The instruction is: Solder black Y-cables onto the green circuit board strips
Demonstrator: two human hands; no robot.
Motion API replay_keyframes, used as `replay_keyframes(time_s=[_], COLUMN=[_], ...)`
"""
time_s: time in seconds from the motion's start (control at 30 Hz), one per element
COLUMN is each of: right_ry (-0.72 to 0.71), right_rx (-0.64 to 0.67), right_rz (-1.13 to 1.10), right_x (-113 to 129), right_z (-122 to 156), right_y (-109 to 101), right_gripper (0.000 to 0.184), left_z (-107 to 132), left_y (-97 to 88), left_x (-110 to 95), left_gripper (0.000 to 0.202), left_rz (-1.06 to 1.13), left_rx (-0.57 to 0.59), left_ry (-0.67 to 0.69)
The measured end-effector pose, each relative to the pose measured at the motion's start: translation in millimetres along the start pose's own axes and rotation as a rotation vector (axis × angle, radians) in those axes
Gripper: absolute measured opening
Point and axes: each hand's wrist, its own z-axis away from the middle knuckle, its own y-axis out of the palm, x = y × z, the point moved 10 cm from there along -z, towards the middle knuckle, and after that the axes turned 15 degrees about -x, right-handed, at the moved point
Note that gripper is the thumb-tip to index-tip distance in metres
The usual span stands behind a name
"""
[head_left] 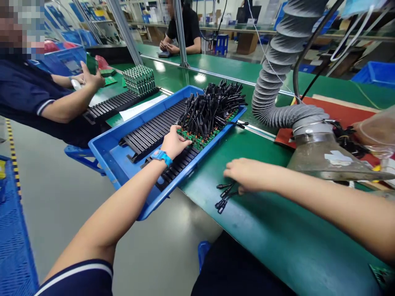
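Note:
My left hand [174, 143], with a blue wristband, is at the front end of a row of green circuit boards [200, 142] in a blue tray [105, 144]. Its thumb lies along the nearest board and the fingers curl behind it. Black cables with plug ends [212, 107] rise in a dense bunch from these boards. Over the green table, my right hand [243, 174] is curled with its fingertips pointing down. From under its fingers a few loose black connector cables [224, 201] spread to the left; the palm side is hidden.
Black slotted racks [154, 131] lie in the tray, which overhangs the table edge. A grey flexible duct [271, 90] ends in a wide hood [327, 156] at right. A co-worker [68, 94] at left holds a green board near a rack of boards [139, 80]. Another person sits across.

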Motion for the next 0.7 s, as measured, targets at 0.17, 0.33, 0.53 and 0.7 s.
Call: replay_keyframes(time_s=[0.17, 0.33, 0.53, 0.7], right_ry=[-0.021, -0.014, 0.219, 0.624], right_rx=[0.094, 0.046, -0.372, -0.810], right_rz=[-0.088, -0.216, -0.566, -1.198], right_x=[7.5, 3.8, -49.5, -88.0], right_z=[9.7, 9.4, -8.4, -35.2], right_y=[59.5, 36.4, -75.5, -116.1], right_gripper=[0.024, 0.014, 0.029, 0.033], left_z=[2.0, 2.6, -0.2, 0.6], left_y=[-1.8, 1.1, 6.7, 8.3], left_x=[-2.3, 1.0, 8.1, 6.2], left_gripper=[0.061, 0.060, 0.061, 0.061], left_rz=[-0.012, 0.018, 0.078, 0.111], left_rx=[-0.005, -0.001, -0.006, -0.023], left_ry=[-0.009, -0.019, -0.025, 0.000])
